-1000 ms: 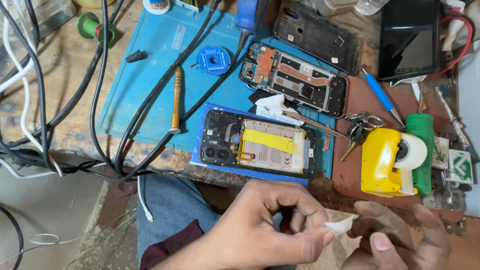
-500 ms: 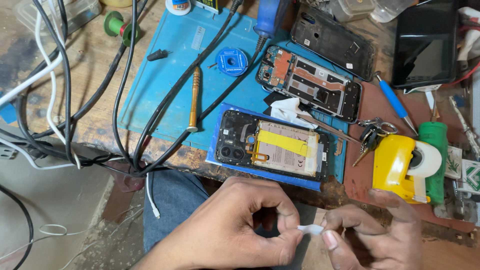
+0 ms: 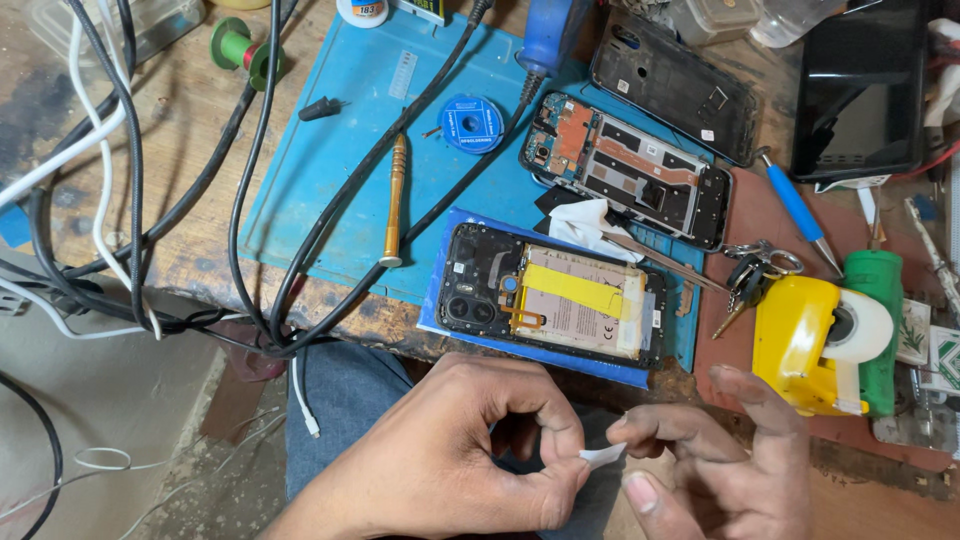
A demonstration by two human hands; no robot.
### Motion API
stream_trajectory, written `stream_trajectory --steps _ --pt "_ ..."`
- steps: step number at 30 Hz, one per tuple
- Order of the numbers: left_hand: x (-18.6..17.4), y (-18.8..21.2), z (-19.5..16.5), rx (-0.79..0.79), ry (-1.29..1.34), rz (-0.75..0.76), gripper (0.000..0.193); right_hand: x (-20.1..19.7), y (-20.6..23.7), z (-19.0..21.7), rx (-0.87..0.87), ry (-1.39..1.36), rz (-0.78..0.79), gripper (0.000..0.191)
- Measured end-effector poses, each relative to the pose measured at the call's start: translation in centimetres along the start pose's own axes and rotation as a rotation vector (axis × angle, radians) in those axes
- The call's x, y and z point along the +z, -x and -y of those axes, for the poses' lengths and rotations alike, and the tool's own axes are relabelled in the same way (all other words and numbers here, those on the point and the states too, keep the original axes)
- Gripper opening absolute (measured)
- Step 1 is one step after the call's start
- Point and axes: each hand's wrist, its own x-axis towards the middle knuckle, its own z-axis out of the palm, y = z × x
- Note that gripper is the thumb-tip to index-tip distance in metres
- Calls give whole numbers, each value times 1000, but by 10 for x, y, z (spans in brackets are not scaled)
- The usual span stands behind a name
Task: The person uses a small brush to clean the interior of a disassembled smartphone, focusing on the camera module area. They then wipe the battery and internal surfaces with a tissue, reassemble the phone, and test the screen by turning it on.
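Note:
My left hand (image 3: 455,460) and my right hand (image 3: 715,465) meet below the bench edge, over my lap. Both pinch a small white scrap (image 3: 603,456) of tape or paper between thumb and fingertips. Just above them an opened phone (image 3: 552,296) lies on the blue mat (image 3: 350,150), its back removed and a battery with a yellow strip showing. A second stripped phone frame (image 3: 628,168) lies behind it, with a white tissue (image 3: 590,225) and tweezers (image 3: 660,258) between the two.
A yellow tape dispenser (image 3: 800,345) with a white roll stands at the right beside a green cylinder (image 3: 880,285) and keys (image 3: 752,275). A brass-handled screwdriver (image 3: 394,200), a blue solder-wick spool (image 3: 471,123), a black back cover (image 3: 672,85), a dark screen (image 3: 860,85) and several black cables (image 3: 250,220) crowd the bench.
The view has drifted left and down, so the bench sits further right. My hands came closer together, and the white scrap went from my right fingertips to being pinched by both hands.

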Motion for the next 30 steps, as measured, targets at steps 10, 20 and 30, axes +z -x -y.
stream_trajectory --steps 10,20,30 --pt "-4 4 -10 22 -132 -111 23 8 -15 17 -69 279 -102 81" --pt "-28 -1 12 482 -1045 -651 41 33 -96 37 115 -332 83 56" --pt "-33 -7 24 462 -1051 -588 52 48 -129 29 367 -334 194 57"
